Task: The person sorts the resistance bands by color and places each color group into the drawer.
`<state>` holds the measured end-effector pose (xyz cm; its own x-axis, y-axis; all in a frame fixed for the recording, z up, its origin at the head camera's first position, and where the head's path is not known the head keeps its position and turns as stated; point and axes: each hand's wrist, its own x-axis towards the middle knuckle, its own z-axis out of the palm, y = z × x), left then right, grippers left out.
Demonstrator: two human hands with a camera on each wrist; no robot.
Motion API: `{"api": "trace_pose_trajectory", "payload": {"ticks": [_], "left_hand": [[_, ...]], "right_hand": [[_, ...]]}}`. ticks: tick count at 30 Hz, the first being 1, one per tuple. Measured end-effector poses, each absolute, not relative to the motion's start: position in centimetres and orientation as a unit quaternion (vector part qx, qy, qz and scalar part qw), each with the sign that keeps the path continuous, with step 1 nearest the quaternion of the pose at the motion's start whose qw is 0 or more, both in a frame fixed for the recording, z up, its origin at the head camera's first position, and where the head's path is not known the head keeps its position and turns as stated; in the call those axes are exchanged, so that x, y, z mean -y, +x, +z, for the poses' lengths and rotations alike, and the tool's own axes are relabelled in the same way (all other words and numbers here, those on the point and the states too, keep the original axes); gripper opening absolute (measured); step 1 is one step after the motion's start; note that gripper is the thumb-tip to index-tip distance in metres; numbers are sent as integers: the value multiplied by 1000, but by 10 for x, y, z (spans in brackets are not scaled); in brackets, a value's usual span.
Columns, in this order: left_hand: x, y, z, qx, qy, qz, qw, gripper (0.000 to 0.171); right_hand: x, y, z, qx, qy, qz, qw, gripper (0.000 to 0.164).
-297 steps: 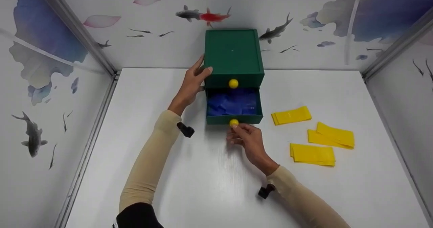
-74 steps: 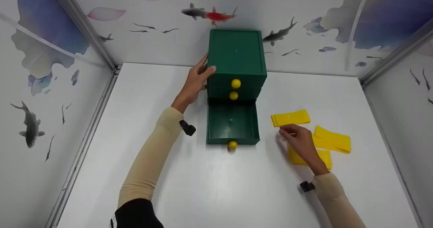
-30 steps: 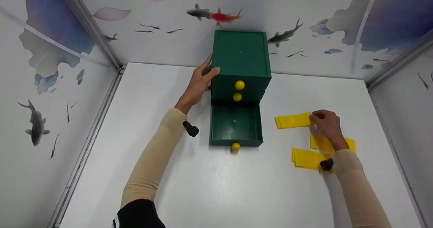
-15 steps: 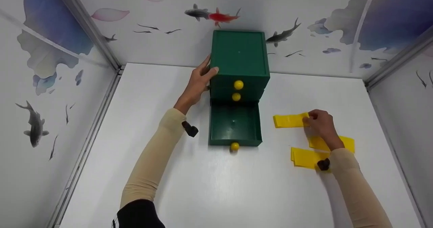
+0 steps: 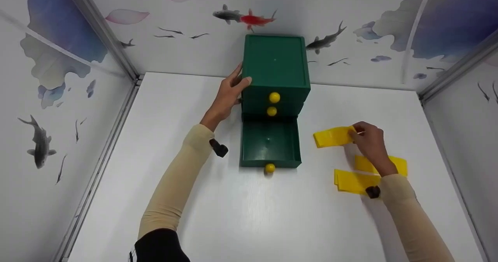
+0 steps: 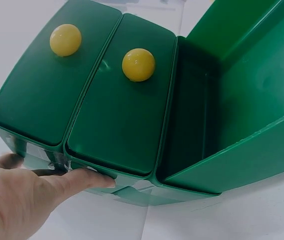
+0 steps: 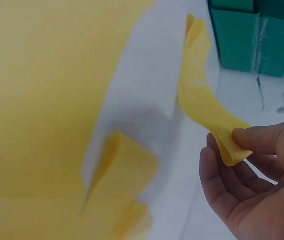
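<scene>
A green drawer cabinet (image 5: 275,60) with round yellow knobs stands against the back wall. Its bottom drawer (image 5: 268,141) is pulled out, and the inside looks bare. My left hand (image 5: 225,96) rests against the cabinet's left side; in the left wrist view its thumb (image 6: 89,180) lies straight along the side. To the right of the drawer, my right hand (image 5: 369,141) pinches the right end of a folded yellow strip (image 5: 332,137) of thin, pliable material between thumb and fingers. That end is lifted and bends, as the right wrist view shows.
Further folded yellow strips (image 5: 354,181) lie on the white table (image 5: 233,215) below the right hand, one pile (image 5: 398,165) partly hidden by the wrist. White walls with painted fish (image 5: 256,20) enclose the table at the back and sides.
The bottom drawer now stands out, and the drawer with blue pieces is pushed in. My right hand went from the knob to the yellow strips and has raised one strip's end. The left hand stayed.
</scene>
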<state>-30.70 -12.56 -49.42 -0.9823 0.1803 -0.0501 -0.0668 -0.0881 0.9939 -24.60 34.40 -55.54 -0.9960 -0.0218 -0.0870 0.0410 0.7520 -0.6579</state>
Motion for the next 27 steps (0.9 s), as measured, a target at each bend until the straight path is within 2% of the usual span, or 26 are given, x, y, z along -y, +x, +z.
{"api": "trace_pose_trajectory", "payload": {"ticks": [15, 27], "left_hand": [[125, -307, -495, -674, 46, 733, 81, 80], [125, -307, -495, -667, 47, 739, 83, 77]], "right_hand": [[-319, -224, -508, -909, -121, -391, -84, 14], [-284, -209, -474, -900, -195, -369, -130, 12]]}}
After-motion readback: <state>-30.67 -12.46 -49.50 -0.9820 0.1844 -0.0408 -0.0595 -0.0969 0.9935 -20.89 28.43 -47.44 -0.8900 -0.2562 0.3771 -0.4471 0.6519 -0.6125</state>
